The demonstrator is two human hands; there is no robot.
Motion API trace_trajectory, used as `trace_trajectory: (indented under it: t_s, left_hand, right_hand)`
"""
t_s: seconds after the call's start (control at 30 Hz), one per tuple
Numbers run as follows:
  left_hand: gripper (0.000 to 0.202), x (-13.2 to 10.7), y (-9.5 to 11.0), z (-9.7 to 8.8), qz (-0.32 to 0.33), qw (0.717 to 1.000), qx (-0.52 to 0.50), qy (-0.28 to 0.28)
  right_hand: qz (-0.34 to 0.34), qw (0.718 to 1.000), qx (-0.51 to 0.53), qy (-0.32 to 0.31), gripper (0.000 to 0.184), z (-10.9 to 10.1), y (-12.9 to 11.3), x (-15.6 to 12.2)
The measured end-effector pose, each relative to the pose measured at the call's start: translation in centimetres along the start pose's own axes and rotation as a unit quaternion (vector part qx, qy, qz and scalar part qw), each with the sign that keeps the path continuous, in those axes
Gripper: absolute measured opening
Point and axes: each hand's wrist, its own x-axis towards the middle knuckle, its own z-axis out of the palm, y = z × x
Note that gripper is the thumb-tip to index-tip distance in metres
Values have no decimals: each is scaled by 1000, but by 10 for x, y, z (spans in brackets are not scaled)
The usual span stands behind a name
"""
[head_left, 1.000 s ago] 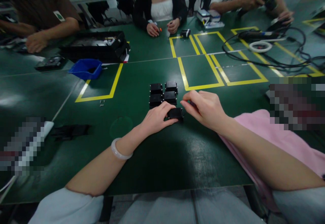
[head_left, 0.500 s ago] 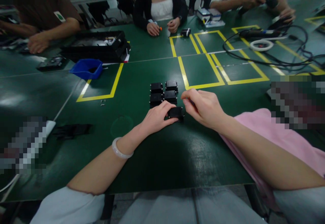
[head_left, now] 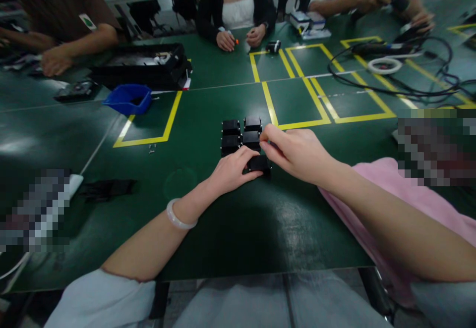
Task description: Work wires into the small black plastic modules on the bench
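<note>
My left hand (head_left: 234,168) grips a small black box-shaped part (head_left: 259,163) by its left end, thumb on the near side and fingers on the far side. The part rests on the green table. My right hand (head_left: 293,152) is pinched just over that part's far right corner; whatever sits between the fingertips is too small or hidden to make out. Beyond my left fingers stand several like black parts in two columns, among them a far left one (head_left: 231,127) and a far right one (head_left: 253,123), with small shiny bits at their corners.
Loose screws (head_left: 151,148) lie left of centre, near a blue bin (head_left: 128,99). A dark flat item (head_left: 107,189) is further left. Pink cloth (head_left: 386,189) lies at right, black cables (head_left: 446,82) beyond. Across the table sit several people; a black case (head_left: 145,73) stands there.
My right hand has moved slightly left and up, bringing its pinched fingertips closer over the part's corner. My left hand keeps its hold on the black part.
</note>
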Motion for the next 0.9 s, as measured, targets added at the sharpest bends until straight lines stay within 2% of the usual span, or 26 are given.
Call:
trace_trajectory:
  t_s: [0.13,0.27,0.57,0.9]
  left_hand:
    - [47,1,-1,1,-5,1000,-1,-1]
    - [48,1,-1,1,-8,1000,-9,-4]
    - [47,0,0,-1,-2,1000,-13,0]
    - [47,0,-2,1,4,1000,-3,-1]
  right_hand:
    - [24,999,-23,-21,30,-7,-8,8]
    - [30,999,-8,-14,29,-3,-12,11]
    - [17,999,44,15,36,10,-3,2]
    - [-18,996,65,53,34,15,0,-2]
